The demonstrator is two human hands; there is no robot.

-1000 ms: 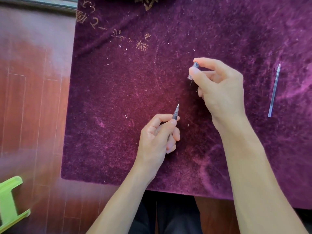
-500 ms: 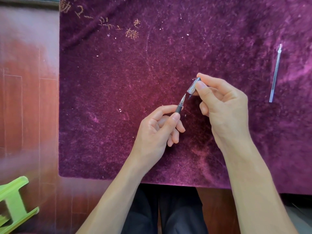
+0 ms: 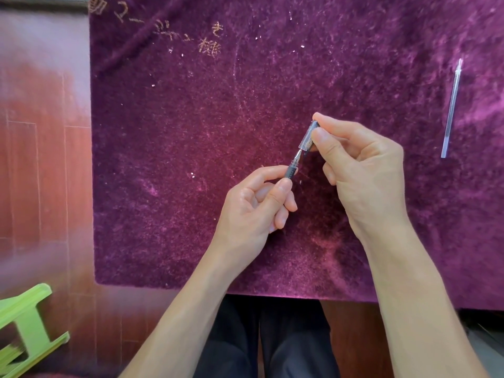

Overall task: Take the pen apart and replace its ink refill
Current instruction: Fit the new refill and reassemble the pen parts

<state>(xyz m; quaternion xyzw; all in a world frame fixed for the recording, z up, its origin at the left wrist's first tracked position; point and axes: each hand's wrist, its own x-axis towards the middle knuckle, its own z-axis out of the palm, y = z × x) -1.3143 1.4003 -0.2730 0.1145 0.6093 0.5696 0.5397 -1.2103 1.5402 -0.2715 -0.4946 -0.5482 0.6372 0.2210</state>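
My left hand (image 3: 253, 208) grips the pen (image 3: 292, 169) by its dark grip, tip pointing up and to the right; most of the barrel is hidden in the fist. My right hand (image 3: 360, 170) pinches the clear pen cap (image 3: 308, 136) between thumb and forefinger. The cap's open end sits right over the pen's tip, the two in line. A thin clear ink refill (image 3: 451, 110) lies on the cloth at the far right, apart from both hands.
A purple velvet cloth (image 3: 191, 118) with gold embroidered characters at its top left covers the work surface. Reddish wooden floor shows on the left. A lime green plastic stool (image 3: 24, 328) stands at the bottom left. My dark trousers show below the cloth's near edge.
My right hand has brought the cap down and left from well above the pen to its tip. My left hand has raised the pen slightly toward it. The refill has not moved.
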